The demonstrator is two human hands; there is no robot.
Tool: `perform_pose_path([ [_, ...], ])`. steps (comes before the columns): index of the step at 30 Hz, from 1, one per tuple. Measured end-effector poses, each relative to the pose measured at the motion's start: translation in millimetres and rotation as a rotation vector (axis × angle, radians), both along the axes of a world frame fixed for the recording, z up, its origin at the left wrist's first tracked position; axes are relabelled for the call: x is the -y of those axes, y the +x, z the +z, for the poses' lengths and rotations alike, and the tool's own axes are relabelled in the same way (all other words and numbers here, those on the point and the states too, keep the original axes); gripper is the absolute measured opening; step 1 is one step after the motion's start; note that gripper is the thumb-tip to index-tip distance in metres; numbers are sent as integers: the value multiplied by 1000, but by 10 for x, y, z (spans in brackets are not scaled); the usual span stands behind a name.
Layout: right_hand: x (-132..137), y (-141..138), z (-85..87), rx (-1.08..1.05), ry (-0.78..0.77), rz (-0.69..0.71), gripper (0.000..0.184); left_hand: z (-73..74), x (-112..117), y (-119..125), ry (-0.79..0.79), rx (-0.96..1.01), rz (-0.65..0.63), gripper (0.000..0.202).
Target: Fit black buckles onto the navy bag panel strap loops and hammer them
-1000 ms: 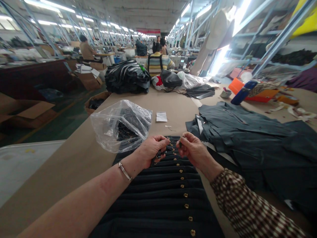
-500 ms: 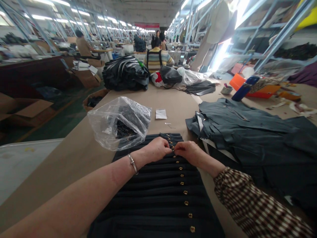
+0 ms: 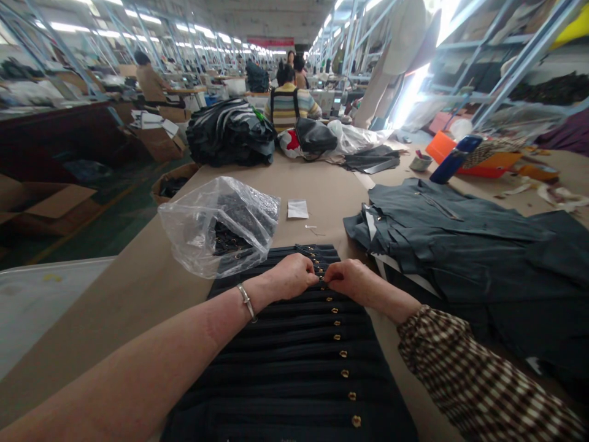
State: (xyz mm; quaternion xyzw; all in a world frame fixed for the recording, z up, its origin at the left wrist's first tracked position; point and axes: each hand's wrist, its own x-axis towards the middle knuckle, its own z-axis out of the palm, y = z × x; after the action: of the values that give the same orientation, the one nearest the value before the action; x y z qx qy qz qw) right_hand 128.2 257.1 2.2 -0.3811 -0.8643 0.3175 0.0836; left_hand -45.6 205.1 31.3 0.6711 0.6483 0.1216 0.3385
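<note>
Black fabric strips (image 3: 285, 353) lie side by side in a long row across the table in front of me. Small gold metal fittings (image 3: 345, 373) run down the row, one on each strip near its right part. At the far end of the row, my left hand (image 3: 294, 277) is closed in a pinch at one gold fitting, its wrist wearing a silver bangle. My right hand (image 3: 350, 281) pinches at the same fitting from the other side. The two sets of fingertips nearly meet, and they partly hide the fitting.
A clear plastic bag (image 3: 184, 230) holding dark pieces overlaps the row's far left. Beyond lie a white paper slip (image 3: 297, 209) and a heap of dark cloth (image 3: 230, 135). Dark garment pieces (image 3: 460, 239) spread at right, near an orange box (image 3: 497, 164). People sit further back.
The view has shifted slightly, so things appear a little higher and further left. Both hands stay pinched at the same spot on the row.
</note>
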Motion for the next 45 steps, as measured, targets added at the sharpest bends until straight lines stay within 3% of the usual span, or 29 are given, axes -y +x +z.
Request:
perform_pose_path([
  [11,18,-13,-19,57,73,67,18,-3,43,23,-10,-47,-17,17],
  [26,40,-30,-113,57,121,73,17,-168,31,-69,51,-37,35,11],
  [31,109,-25,13,-32,209,73,14,-35,85,-99,-9,143,148,12],
  [33,199,-56,98,-164,239,73,14,43,123,-80,-75,266,215,16],
  [37,428,-161,196,-449,159,140,11,146,204,-18,-210,545,311,19],
  [40,530,-214,182,-512,174,166,12,151,248,16,-273,725,365,18],
  [45,556,-214,148,-484,253,173,17,79,287,25,-301,864,431,13],
])
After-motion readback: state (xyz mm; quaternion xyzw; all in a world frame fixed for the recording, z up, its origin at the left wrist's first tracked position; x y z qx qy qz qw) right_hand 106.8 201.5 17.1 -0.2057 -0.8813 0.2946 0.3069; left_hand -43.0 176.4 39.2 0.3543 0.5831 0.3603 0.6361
